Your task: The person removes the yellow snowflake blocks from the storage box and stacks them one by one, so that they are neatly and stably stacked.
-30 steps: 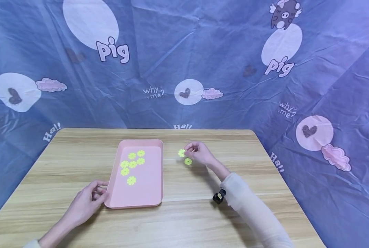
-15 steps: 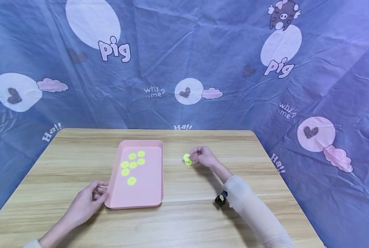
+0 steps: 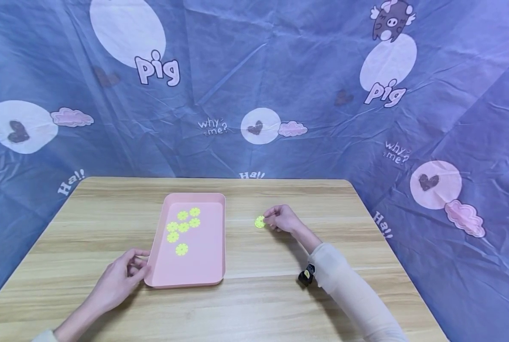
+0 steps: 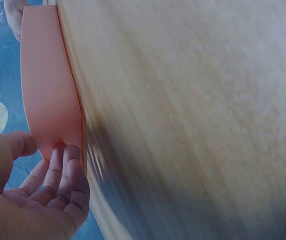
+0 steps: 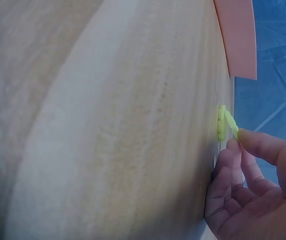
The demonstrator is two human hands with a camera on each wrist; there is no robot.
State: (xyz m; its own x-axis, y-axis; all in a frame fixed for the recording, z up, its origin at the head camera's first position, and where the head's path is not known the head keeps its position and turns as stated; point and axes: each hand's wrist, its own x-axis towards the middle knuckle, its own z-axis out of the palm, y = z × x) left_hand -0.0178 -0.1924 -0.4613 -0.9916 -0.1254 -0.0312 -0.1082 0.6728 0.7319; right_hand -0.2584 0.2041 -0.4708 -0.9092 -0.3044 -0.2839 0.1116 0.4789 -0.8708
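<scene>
My right hand [image 3: 282, 219] pinches a yellow-green notched, flower-shaped disc [image 5: 231, 124] between thumb and fingertips. It tilts, with one edge against another disc [image 5: 221, 123] lying flat on the table. From the head view the held disc mostly covers the lower one. At the near left corner of a shallow pink tray [image 3: 205, 270], my left hand [image 3: 119, 278] holds the outer wall. The left wrist view shows the thumb by the tray's rim and curled fingertips on the wall below. Several matching discs [image 3: 182, 249] lie flat inside the tray, mostly towards its far left.
The wood-grain table [image 3: 263, 308] reaches back to a blue printed cloth [image 3: 220, 71] hanging behind it and at both sides. A small black device [image 3: 306, 276] is at my right wrist. The tray's right wall stands between its discs and my right hand.
My right hand has shifted slightly right and nearer, bringing the held disc from beside and beyond the lying disc to over it. My left hand and the tray have kept their places.
</scene>
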